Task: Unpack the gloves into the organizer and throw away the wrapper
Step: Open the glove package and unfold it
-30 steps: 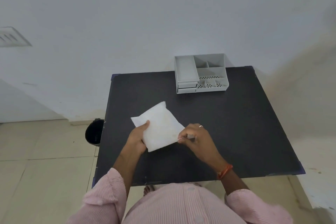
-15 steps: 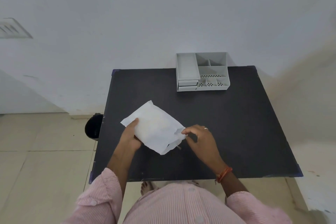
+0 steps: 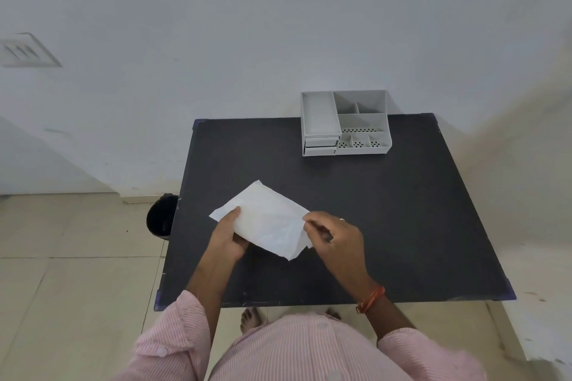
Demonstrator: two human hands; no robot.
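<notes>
A flat white glove packet is held a little above the black table, tilted with its far corner up. My left hand grips its left end, thumb on top. My right hand pinches the packet's right edge between thumb and fingers, where the wrapper flap is lifted slightly. The gloves themselves are hidden inside. A grey organizer with several compartments and two small drawers stands at the table's far edge against the wall.
A black waste bin stands on the tiled floor just left of the table. A white wall rises right behind the table. My bare feet show under the near table edge.
The packet has lifted and turned so it lies more sideways. My right hand shifted from the lower corner to the right edge and the flap there has started to part.
</notes>
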